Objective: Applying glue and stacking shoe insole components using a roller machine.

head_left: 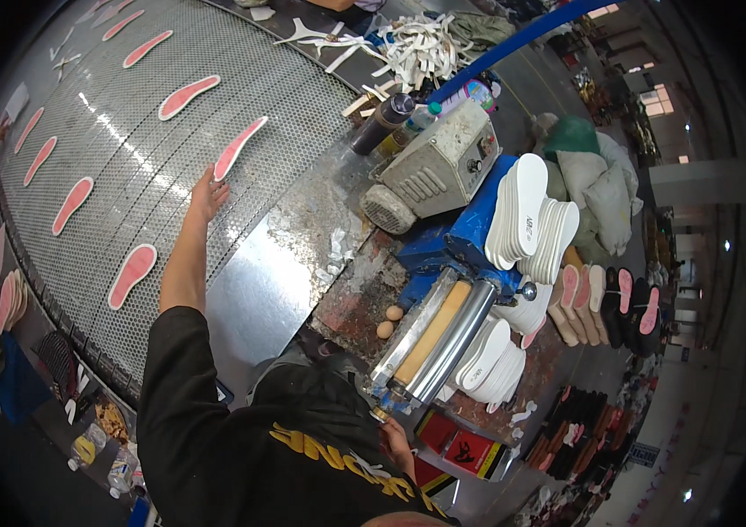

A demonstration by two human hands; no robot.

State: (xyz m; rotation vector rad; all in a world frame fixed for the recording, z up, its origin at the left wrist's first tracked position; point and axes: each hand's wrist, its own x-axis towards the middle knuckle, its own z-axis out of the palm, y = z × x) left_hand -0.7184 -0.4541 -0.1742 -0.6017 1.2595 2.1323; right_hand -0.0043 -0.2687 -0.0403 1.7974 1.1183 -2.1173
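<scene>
My left hand (208,197) is stretched out over the mesh conveyor belt (241,75), palm down with its fingers apart. Its fingertips are at the lower end of a pink insole with a white rim (239,149), which lies on the mesh. More such insoles lie spaced out on the belt, among them a wide one (188,97) beyond it and another (133,276) nearer to me. Low beside the roller machine (443,338) is my right hand (397,448), its fingers curled at a small brass-coloured fitting (379,415). What they grip is partly hidden.
Stacks of white insoles (513,215) rest on and beside the blue machine. A grey motor box (443,162), a dark flask (382,123) and a bottle stand behind it. Two egg-like objects (385,330) lie by the rollers. White straps (421,48) are heaped at the back.
</scene>
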